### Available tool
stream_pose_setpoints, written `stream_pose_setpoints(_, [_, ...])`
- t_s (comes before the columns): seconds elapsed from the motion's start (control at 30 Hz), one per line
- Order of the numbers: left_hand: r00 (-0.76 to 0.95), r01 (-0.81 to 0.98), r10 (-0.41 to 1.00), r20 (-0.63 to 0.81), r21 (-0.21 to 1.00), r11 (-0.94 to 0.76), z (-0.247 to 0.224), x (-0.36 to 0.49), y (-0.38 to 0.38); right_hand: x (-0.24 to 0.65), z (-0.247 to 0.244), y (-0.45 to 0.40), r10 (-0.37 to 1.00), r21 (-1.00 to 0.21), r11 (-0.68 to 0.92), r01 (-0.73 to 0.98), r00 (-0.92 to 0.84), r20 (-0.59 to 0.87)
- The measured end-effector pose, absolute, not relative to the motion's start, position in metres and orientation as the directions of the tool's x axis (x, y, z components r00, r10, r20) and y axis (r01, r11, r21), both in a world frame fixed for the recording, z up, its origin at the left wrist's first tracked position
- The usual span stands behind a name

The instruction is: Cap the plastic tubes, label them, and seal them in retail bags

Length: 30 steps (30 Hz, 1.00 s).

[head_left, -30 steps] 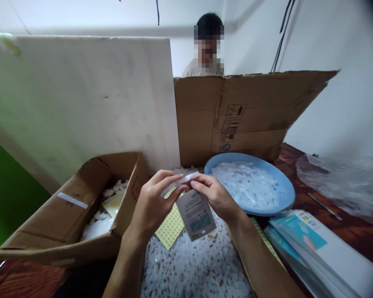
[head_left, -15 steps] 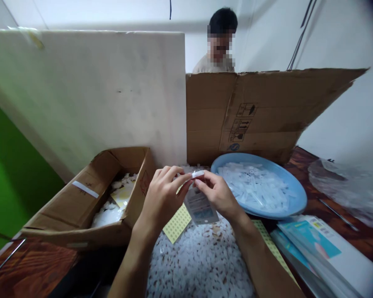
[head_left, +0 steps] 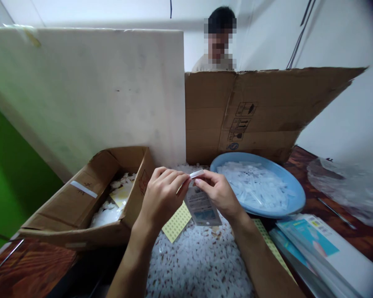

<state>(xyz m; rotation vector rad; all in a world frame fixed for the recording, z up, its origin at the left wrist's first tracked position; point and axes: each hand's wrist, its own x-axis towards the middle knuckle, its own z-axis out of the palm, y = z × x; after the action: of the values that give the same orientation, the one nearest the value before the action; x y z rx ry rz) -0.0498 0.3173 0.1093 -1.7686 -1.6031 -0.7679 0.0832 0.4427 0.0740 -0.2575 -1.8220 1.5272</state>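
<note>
Workshop with heaped small parts (head_left: 199,263)

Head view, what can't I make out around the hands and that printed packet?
All in the head view:
Small print on the packet: too small and blurred.
Whether the white strip joins the packet: covered by fingers of the left hand and right hand.
Upper part of the yellow dotted sheet: behind the left hand and packet.
Near end of the packages at right: cut off by the bottom edge.

1 head camera (close) faces forward, down.
</note>
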Motion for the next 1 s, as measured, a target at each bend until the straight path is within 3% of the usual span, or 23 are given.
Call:
stream_pose_setpoints(0.2, [0.122,0.988,0.708,0.695,-0.156,-0.017,0.1,-0.05,0.322,0.081,0.073,0.44,0.586,-0.866,0.482,-0.135,-0.685,0.433])
stream_pose_setpoints(0.5, [-0.036,0.996,0.816,0.576,-0.048,0.078,0.087,-0.057,0.328,0.074,0.064,0.44,0.587,-0.842,0.54,-0.02,-0.708,0.393])
stream_pose_setpoints(0.8, [-0.105,0.994,0.839,0.534,0.094,0.064,0.085,-0.069,0.326,0.079,0.067,0.441,0.517,-0.79,0.612,-0.006,-0.753,0.406])
stream_pose_setpoints(1.0, [-0.144,0.952,0.858,0.493,0.307,-0.017,0.091,-0.071,0.322,0.085,0.071,0.446,0.449,-0.794,0.606,-0.053,-0.801,0.396])
